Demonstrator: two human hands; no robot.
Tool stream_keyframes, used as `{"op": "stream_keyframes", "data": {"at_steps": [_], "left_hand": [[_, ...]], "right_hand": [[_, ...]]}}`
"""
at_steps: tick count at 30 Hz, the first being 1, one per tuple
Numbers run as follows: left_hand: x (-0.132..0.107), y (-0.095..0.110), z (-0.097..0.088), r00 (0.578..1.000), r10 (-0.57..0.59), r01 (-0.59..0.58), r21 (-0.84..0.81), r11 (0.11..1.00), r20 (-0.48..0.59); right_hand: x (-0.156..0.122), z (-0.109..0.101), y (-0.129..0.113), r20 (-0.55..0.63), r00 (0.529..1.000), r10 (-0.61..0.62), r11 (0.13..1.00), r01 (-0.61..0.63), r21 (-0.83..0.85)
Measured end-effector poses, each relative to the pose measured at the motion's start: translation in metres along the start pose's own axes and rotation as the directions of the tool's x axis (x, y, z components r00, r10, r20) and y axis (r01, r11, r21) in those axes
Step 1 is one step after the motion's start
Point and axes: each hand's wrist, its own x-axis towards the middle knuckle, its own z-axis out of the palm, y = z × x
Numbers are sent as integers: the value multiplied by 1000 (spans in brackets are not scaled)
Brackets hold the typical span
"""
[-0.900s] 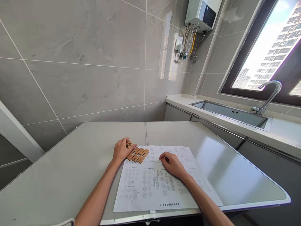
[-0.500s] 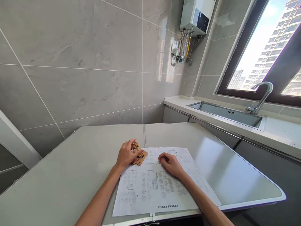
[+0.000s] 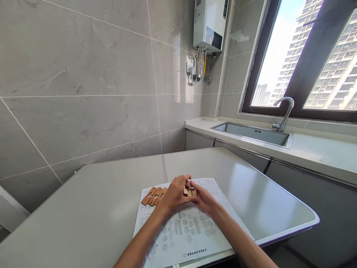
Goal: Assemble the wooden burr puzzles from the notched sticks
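My left hand [image 3: 175, 196] and my right hand [image 3: 204, 199] meet over a printed instruction sheet [image 3: 192, 232] on a grey table [image 3: 89, 219]. Between their fingertips they pinch a small wooden puzzle piece [image 3: 189, 191], held just above the paper. Both hands have their fingers closed on it. To the left of my left hand, a few flat notched wooden pieces [image 3: 153, 195] lie side by side on the sheet's far left corner.
A tiled wall runs behind the table. A counter with a steel sink [image 3: 252, 133] and a faucet [image 3: 283, 111] stands to the right under a window. A water heater [image 3: 209, 23] hangs on the wall above. The table's rounded edge [image 3: 312, 219] is at right.
My left hand left the row of wooden pieces and moved right with one piece to meet my right hand over the sheet. The camera view swung to the right.
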Motion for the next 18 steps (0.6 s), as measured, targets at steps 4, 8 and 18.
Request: {"op": "stream_keyframes", "data": {"at_steps": [4,8,18], "left_hand": [[-12,-3,-2,988,-154,152,-123,981,-6],[-21,0,-8,960,-280,274,-230,934,6],[-17,7,-2,899,-435,276,-695,664,-58]], "right_hand": [[3,0,-1,20,1000,-5,997,4,81],[4,0,-2,59,998,-1,998,-3,56],[15,-5,5,-221,895,-387,867,272,-419]]}}
